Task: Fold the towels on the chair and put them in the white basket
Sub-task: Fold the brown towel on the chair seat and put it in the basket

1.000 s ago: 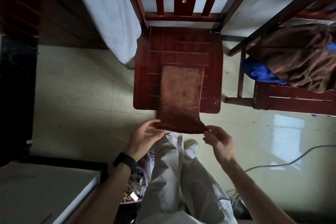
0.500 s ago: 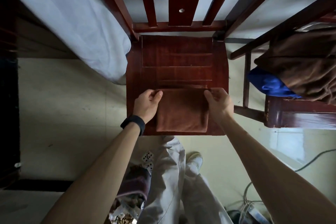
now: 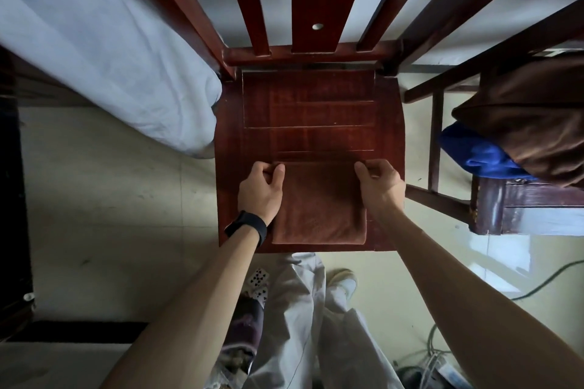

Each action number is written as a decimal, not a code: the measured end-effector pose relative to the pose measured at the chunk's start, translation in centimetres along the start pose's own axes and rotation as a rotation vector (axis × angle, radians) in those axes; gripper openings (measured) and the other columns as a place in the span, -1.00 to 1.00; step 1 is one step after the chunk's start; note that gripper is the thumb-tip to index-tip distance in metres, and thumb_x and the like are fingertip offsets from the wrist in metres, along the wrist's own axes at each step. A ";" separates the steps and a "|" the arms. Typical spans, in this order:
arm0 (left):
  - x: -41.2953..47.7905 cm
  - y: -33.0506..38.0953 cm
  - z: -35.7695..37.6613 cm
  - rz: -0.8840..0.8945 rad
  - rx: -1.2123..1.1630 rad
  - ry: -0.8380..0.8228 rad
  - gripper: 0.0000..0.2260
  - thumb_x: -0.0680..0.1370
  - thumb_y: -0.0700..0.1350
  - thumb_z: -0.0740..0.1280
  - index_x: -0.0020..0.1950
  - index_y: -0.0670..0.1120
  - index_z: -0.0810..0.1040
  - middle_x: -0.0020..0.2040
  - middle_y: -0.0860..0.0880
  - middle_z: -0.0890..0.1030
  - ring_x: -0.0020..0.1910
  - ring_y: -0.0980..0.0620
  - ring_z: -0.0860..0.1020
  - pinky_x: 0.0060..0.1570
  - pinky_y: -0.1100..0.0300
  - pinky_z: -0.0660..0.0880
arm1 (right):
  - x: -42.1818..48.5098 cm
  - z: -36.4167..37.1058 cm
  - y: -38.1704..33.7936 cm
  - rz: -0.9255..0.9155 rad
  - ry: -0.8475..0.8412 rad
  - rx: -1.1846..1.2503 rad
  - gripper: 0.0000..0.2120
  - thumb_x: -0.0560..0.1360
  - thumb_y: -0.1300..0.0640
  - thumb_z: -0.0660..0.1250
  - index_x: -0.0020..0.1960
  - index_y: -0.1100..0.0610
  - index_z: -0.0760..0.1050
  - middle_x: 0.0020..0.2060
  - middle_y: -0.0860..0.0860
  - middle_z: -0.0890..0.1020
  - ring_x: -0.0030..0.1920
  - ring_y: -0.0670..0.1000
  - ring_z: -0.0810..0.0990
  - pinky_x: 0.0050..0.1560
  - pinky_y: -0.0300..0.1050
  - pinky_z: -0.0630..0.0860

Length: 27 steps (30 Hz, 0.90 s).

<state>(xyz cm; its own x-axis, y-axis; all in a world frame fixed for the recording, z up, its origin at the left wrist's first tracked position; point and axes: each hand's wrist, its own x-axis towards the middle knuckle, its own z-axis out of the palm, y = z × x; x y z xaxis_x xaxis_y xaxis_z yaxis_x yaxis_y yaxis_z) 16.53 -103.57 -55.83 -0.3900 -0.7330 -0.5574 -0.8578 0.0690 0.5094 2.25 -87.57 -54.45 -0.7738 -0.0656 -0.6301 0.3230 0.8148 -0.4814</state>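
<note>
Dim overall, with soft daylight from the right. Pale glare on the glossy floor (image 3: 502,249) at lower right; deep shade over the dark cabinet (image 3: 12,199) along the left edge. Soft shadow under both hands on the chair seat (image 3: 309,117), swallowing detail in the brown towel (image 3: 319,208). Strong wide-angle bending toward the borders: chair back slats (image 3: 313,0) splayed outward, forearms stretched large at the bottom corners. Centre fairly sharp; white sheet (image 3: 104,50) at upper left slightly smeared and washed out. Mild grain in dark areas.

chair back (image 3: 311,0) cut off at top, brown pile (image 3: 531,123) cropped at right edge
</note>
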 end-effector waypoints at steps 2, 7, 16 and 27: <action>0.0 -0.2 0.2 0.036 0.022 0.036 -0.70 0.60 0.15 0.26 0.08 -0.07 0.54 -0.24 0.07 0.59 -0.23 -0.03 0.62 -0.24 0.05 0.58 | -0.1 0.2 0.0 -0.001 0.015 0.004 -0.77 0.58 -0.05 0.33 0.11 0.08 0.57 -0.15 -0.08 0.58 -0.10 -0.04 0.53 -0.05 -0.22 0.35; -0.1 -1.1 0.7 0.080 -0.021 0.102 -0.69 0.57 0.20 0.28 0.10 -0.02 0.53 -0.17 0.04 0.62 -0.22 0.01 0.60 -0.23 0.03 0.58 | -0.4 1.0 0.7 -0.043 0.053 0.042 -0.76 0.59 -0.08 0.30 0.14 0.06 0.53 -0.06 -0.05 0.61 0.00 0.01 0.59 0.05 -0.11 0.46; -5.2 -3.2 2.7 0.720 0.566 0.043 -0.40 0.58 0.14 0.21 0.57 -0.05 0.21 0.60 -0.05 0.15 0.58 -0.09 0.10 0.48 -0.15 0.13 | -6.7 3.3 5.9 -0.676 0.084 -0.576 -0.49 0.61 -0.02 0.21 0.54 0.02 0.28 0.56 0.04 0.24 0.56 0.08 0.19 0.47 0.12 0.20; -2.5 -5.7 4.5 0.671 0.683 0.033 -0.31 0.54 0.33 0.14 0.60 0.13 0.02 0.62 -0.05 -0.04 0.60 -0.05 -0.06 0.49 -0.23 -0.14 | -3.9 4.9 8.8 -0.614 0.018 -0.640 -0.32 0.62 -0.25 0.08 0.63 -0.05 -0.04 0.62 0.02 -0.08 0.61 0.02 -0.14 0.54 0.26 -0.13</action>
<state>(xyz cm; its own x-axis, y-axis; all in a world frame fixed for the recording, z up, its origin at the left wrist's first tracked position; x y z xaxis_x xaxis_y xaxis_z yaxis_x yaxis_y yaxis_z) 20.87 -99.11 -60.30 -0.8706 -0.4148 -0.2645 -0.4730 0.8537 0.2181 10.78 -82.95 -59.23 -0.7204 -0.5927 -0.3601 -0.5149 0.8050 -0.2949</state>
